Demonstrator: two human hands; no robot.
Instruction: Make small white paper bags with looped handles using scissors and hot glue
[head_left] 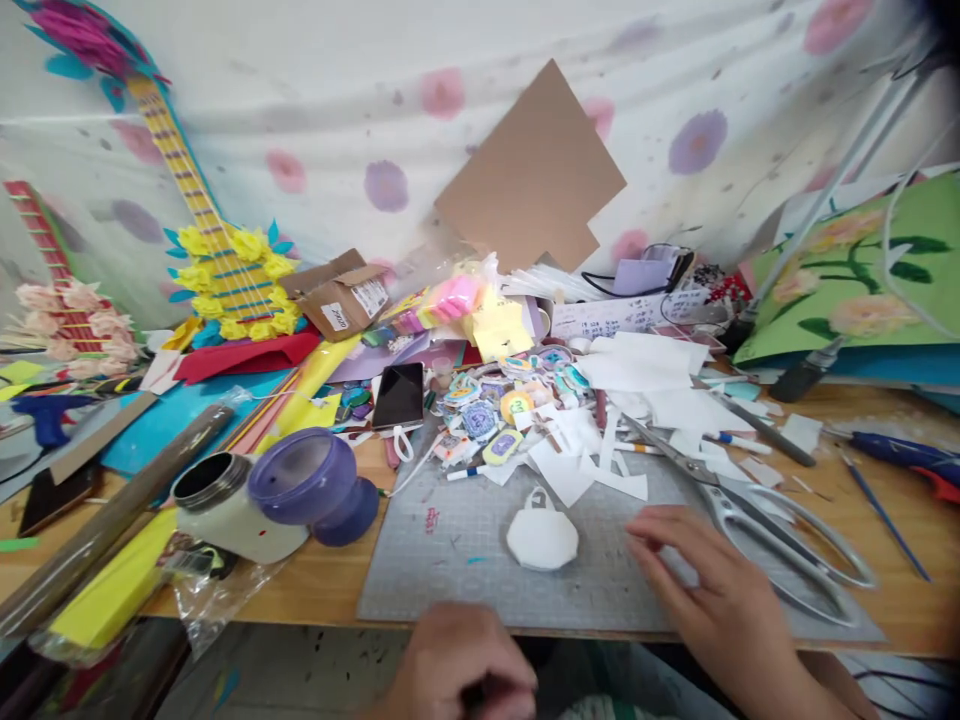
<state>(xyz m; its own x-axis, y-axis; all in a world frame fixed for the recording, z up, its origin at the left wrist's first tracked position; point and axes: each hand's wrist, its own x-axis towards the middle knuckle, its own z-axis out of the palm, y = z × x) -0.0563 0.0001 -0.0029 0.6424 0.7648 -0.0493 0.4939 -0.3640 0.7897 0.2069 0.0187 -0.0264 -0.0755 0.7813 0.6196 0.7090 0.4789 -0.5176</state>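
A white paper cutout (543, 538) with a small loop on top lies flat on the grey cutting mat (450, 580). My right hand (709, 585) is over the mat to the right of the cutout, not touching it, its fingers bent and nothing seen between them. Near the front edge of the table, below the cutout, my left hand (465, 665) is curled and blurred; whether it holds anything is hidden. Large metal scissors (787, 545) lie right of my right hand, their blades pointing up and left toward white paper scraps (570, 465).
Decorated paper pieces (480, 420) are heaped behind the mat beside a phone (399, 394). A purple cup (307, 480) and an open whitish jar (232, 505) stand left. Yellow-flowered guitar craft (240, 270) is at the back left; a blue-handled tool (900, 450) lies right.
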